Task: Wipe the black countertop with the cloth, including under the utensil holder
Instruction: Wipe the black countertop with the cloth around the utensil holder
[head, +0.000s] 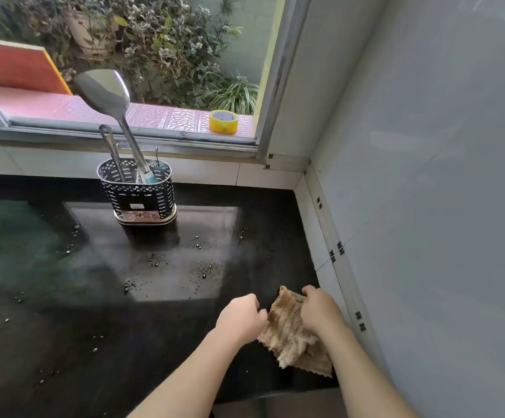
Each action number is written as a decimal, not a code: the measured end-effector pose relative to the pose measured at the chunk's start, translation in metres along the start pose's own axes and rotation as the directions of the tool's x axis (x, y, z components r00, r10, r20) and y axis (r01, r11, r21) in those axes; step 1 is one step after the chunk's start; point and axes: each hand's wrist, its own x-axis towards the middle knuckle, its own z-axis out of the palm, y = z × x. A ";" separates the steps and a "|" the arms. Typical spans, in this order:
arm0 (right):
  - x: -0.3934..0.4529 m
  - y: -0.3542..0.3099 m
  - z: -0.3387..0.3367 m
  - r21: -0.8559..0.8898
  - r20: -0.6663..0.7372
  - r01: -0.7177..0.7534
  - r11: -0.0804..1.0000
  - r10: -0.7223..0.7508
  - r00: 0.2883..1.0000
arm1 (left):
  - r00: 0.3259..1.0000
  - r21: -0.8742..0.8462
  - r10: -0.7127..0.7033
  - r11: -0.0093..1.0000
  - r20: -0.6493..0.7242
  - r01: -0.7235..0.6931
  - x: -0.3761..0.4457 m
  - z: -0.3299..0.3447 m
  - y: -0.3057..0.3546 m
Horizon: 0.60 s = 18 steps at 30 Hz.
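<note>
Barely begun, by the look of it. Cloth (pixel 293 333), tan & crumpled, lay lower right of frame on black worktop (pixel 64 342), near tiled wall. Right hand (pixel 320 312) gripped cloth's far edge, fingers curled round it. Left hand (pixel 240 319) curled at cloth's left edge, apparently pinching it; exact contact hard to tell. Water droplets (pixel 203 273) & specks scattered across centre of frame, unwiped. Utensil holder (pixel 138 191) w/ ladle (pixel 106 92) stood upper centre, not lifted, so patch beneath left to do. Nearly all wiping outstanding.
</note>
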 end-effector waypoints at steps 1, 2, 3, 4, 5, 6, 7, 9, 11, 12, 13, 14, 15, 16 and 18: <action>0.003 0.002 0.000 -0.007 0.005 -0.011 1.000 0.011 1.000 | 1.000 0.013 -0.010 1.000 0.023 0.010 0.002 0.003 -0.001; 0.006 0.004 0.003 0.008 0.006 -0.015 1.000 0.015 1.000 | 1.000 0.022 -0.015 1.000 0.026 0.015 0.006 0.008 -0.002; 0.007 0.006 0.005 0.001 0.007 -0.015 1.000 0.015 1.000 | 0.999 0.036 -0.015 0.999 0.037 0.014 0.006 0.011 -0.002; 0.009 0.008 0.007 -0.005 0.018 -0.016 1.000 0.016 1.000 | 0.999 0.035 -0.026 0.999 0.034 0.025 0.006 0.013 -0.001; 0.011 0.008 0.009 -0.018 0.025 -0.013 1.000 0.013 1.000 | 0.999 0.029 -0.028 0.999 0.041 0.027 0.007 0.016 -0.001; 0.014 0.010 0.011 -0.026 0.031 -0.009 1.000 0.010 0.999 | 0.999 0.023 -0.027 0.999 0.044 0.026 0.009 0.020 -0.001; 0.017 0.011 0.012 -0.035 0.035 -0.008 0.999 0.009 0.999 | 0.999 0.021 -0.028 0.999 0.044 0.027 0.011 0.024 -0.001; 0.023 0.014 0.014 -0.051 0.030 -0.011 0.999 0.013 0.999 | 0.998 0.031 -0.038 0.999 0.044 0.036 0.012 0.030 -0.001; 0.029 0.017 0.017 -0.078 0.016 -0.020 0.997 0.021 1.000 | 0.998 0.068 -0.028 0.997 0.055 0.025 0.013 0.037 -0.003; 0.031 0.017 0.018 -0.084 0.011 -0.024 0.996 0.025 1.000 | 0.998 0.087 -0.025 0.996 0.059 0.020 0.012 0.040 -0.003; 0.033 0.018 0.018 -0.086 0.009 -0.031 0.996 0.032 0.999 | 0.998 0.105 -0.023 0.994 0.059 0.017 0.013 0.043 -0.005; 0.034 0.019 0.020 -0.080 0.009 -0.034 0.996 0.035 0.999 | 0.998 0.118 -0.025 0.993 0.060 0.018 0.013 0.044 -0.007; 0.035 0.020 0.020 -0.074 0.015 -0.035 0.997 0.036 0.999 | 0.998 0.135 -0.027 0.991 0.060 0.019 0.013 0.045 -0.009; 0.035 0.022 0.021 -0.064 0.018 -0.035 0.997 0.036 0.999 | 0.998 0.154 -0.030 0.988 0.062 0.020 0.014 0.045 -0.011; 0.034 0.022 0.021 -0.035 0.009 -0.025 0.999 0.026 1.000 | 0.998 0.172 -0.020 0.985 0.064 0.008 0.016 0.042 -0.015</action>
